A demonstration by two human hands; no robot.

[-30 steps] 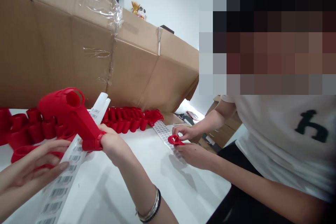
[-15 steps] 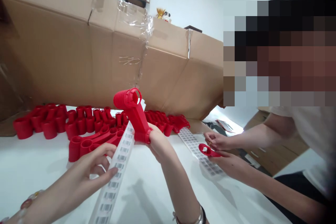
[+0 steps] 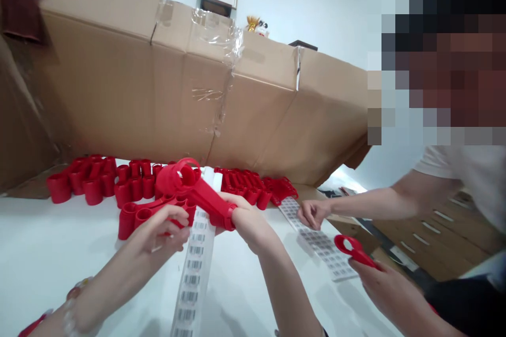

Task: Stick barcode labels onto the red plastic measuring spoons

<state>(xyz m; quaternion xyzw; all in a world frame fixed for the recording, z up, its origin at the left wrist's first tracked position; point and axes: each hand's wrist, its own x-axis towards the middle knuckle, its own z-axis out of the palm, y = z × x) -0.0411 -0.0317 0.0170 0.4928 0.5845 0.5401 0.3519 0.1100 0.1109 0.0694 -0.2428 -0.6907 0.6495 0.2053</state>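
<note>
your right hand (image 3: pixel 245 217) grips the red plastic part (image 3: pixel 203 197); a slack hold could drop it on the barcode strip (image 3: pixel 193 279).

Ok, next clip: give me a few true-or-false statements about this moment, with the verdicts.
1. The person's right hand grips a red plastic part. True.
2. The person's left hand wears a wristwatch. False: that wrist has a beaded bracelet.
3. The barcode label strip stands upright inside a cardboard box. False: it runs along the white table.
4. A co-worker's lower hand holds a red ring-ended part. True.
</note>
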